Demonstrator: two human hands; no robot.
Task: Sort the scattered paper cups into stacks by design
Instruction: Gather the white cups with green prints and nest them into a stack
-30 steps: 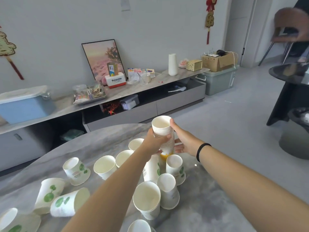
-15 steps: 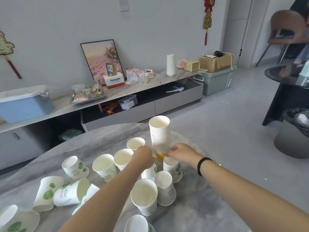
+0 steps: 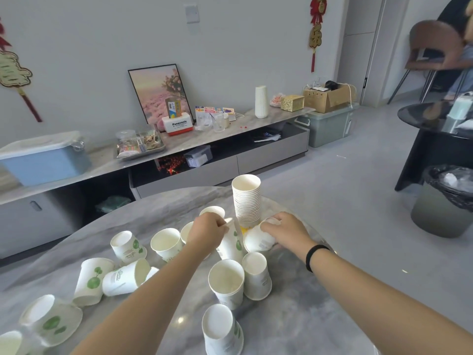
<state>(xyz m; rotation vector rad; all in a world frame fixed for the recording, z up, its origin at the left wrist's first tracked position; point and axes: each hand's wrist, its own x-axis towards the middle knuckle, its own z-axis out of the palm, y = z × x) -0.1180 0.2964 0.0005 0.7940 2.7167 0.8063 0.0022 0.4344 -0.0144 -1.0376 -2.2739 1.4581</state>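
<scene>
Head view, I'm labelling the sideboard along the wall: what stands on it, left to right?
blue bin → snack tray → Panasonic box → white vase → gold box → cardboard box

Tall cup stack stands on table; both hands grip cups beside it.
</scene>
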